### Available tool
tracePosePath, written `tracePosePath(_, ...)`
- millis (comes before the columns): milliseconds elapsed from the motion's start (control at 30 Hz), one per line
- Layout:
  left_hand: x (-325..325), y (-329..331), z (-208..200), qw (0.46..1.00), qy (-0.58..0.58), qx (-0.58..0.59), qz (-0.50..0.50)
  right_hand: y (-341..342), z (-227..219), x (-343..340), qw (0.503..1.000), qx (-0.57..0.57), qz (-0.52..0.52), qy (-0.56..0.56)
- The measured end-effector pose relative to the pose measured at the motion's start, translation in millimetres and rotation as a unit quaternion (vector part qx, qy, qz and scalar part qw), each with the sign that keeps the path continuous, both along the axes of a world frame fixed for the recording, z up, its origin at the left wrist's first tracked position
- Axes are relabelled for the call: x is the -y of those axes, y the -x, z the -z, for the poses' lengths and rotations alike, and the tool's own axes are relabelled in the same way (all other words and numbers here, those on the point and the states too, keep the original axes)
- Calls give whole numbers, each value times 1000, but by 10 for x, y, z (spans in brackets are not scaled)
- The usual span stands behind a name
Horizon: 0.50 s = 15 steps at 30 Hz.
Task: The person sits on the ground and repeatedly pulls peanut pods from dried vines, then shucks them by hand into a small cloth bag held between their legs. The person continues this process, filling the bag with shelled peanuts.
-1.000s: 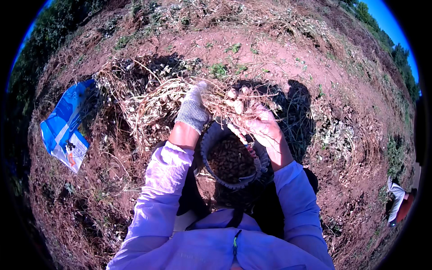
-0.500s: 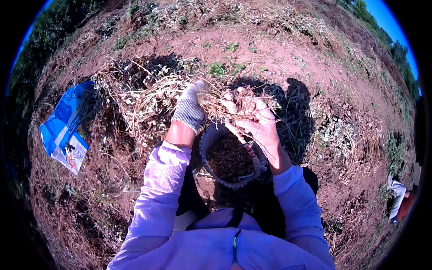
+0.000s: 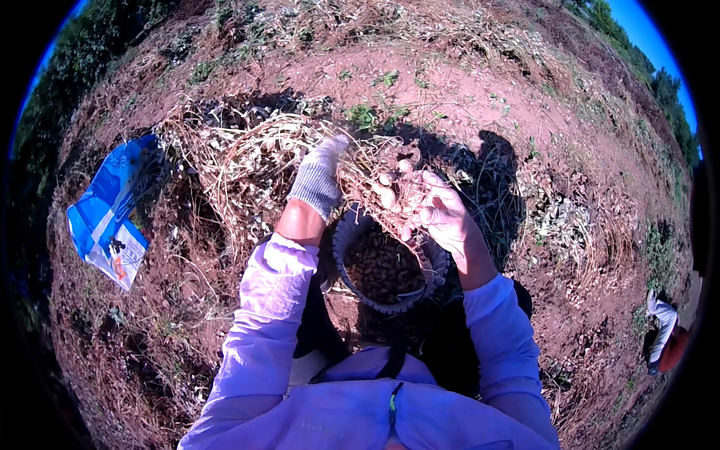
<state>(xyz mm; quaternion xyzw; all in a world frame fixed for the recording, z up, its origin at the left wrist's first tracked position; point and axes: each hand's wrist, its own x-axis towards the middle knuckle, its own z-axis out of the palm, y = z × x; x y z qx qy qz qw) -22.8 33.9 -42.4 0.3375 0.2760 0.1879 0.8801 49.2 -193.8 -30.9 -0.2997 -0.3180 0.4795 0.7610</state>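
My left hand (image 3: 319, 174), in a grey knitted glove, is closed round the stems of a dried peanut plant (image 3: 367, 169). Pale peanut pods (image 3: 386, 191) hang among the tangled roots on the plant's right side. My bare right hand (image 3: 450, 221) has its fingers bent into those roots, closed on peanuts there; its fingertips are partly hidden. Just below both hands stands a round bucket (image 3: 343, 262) with a pale, ridged rim. Many brown peanuts (image 3: 379, 262) lie inside it.
Dried peanut plants (image 3: 232, 172) lie heaped left of my gloved hand. A blue and white bag (image 3: 109, 214) rests on the ground further left. Bare reddish soil (image 3: 450, 82) stretches beyond the heap. Another person (image 3: 664, 334) is at the far right edge.
My right hand has shifted slightly right and down, and its fingers have changed position on the roots. More pods show in the root tangle. My left hand keeps its hold.
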Motion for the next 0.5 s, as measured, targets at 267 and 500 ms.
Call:
tracePosePath(267, 349, -94, -248, 958, -200, -178, -104, 198, 315, -174, 938, 231, 216, 143)
tracePosePath(500, 94, -90, -108, 984, -123, -118, -42, 238, 185, -146, 981, 15, 153, 121)
